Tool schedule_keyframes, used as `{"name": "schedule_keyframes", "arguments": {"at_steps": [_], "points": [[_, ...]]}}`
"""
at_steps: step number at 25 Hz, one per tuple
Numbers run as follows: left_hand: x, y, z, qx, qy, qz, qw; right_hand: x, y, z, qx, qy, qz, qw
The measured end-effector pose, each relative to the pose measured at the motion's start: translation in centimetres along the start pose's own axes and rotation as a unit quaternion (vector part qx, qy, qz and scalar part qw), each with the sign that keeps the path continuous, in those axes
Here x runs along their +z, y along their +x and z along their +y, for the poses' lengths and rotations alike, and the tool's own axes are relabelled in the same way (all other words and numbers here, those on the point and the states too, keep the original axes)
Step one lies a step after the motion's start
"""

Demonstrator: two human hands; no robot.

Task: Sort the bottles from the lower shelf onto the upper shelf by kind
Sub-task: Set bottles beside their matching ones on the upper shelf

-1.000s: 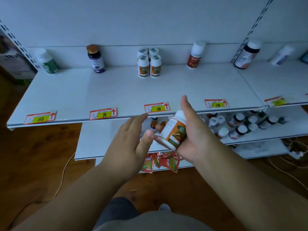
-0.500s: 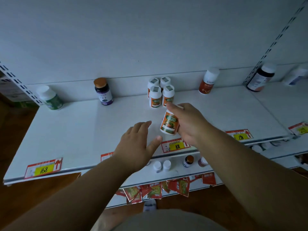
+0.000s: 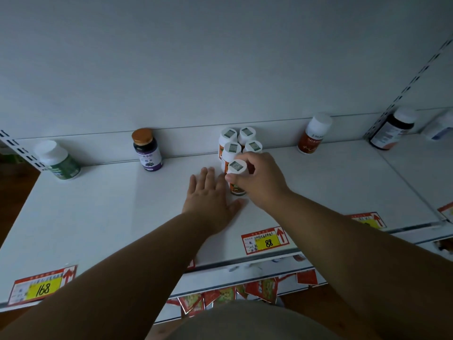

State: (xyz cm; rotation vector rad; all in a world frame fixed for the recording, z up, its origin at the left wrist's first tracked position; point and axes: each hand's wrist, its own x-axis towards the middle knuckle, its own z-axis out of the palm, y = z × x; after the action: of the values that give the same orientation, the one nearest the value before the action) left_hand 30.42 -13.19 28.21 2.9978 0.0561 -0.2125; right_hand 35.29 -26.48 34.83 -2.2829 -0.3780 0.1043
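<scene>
My right hand (image 3: 261, 181) grips an orange-labelled white-capped bottle (image 3: 236, 168) upright on the upper shelf (image 3: 117, 204), its base on or just above the surface. It stands directly in front of a cluster of several matching bottles (image 3: 239, 143) at the back. My left hand (image 3: 208, 196) lies flat, fingers straight, on the shelf just left of the held bottle. The lower shelf (image 3: 245, 268) is mostly hidden under the upper one.
Along the back wall stand a green-labelled bottle (image 3: 58, 159), a dark purple bottle with a gold cap (image 3: 147, 150), a red-labelled white bottle (image 3: 315, 133) and a dark bottle (image 3: 392, 130) on the neighbouring shelf. Price tags 168 (image 3: 41, 287) and 88 (image 3: 266, 240) line the front edge.
My right hand carried the bottle up from the lower shelf and back to the matching cluster. My left hand moved forward and came down flat on the upper shelf.
</scene>
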Motion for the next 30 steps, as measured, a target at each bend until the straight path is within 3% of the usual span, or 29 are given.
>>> {"name": "schedule_keyframes", "arguments": {"at_steps": [11,20,24,27,30], "points": [[-0.6,-1.4,0.1,-0.011,-0.019,0.013,1.0,0.3,-1.2,0.5,-0.01,-0.044,0.04,0.998],[-2.3,-15.3,4.5,-0.093,-0.091,0.118,0.984,-2.0,-11.8,1.4,-0.16,-0.104,0.037,0.981],[-1.8,-20.5,6.4,-0.055,-0.109,0.12,0.985,-3.4,-17.9,0.9,-0.129,-0.083,-0.033,0.988],[-1.8,-22.4,5.3,0.002,-0.115,0.12,0.986,-3.0,-20.3,0.0,-0.125,-0.093,-0.02,0.988],[-1.0,-23.9,2.5,0.031,-0.126,0.064,0.989,-0.4,-23.0,-0.6,-0.089,-0.12,0.008,0.989]]}}
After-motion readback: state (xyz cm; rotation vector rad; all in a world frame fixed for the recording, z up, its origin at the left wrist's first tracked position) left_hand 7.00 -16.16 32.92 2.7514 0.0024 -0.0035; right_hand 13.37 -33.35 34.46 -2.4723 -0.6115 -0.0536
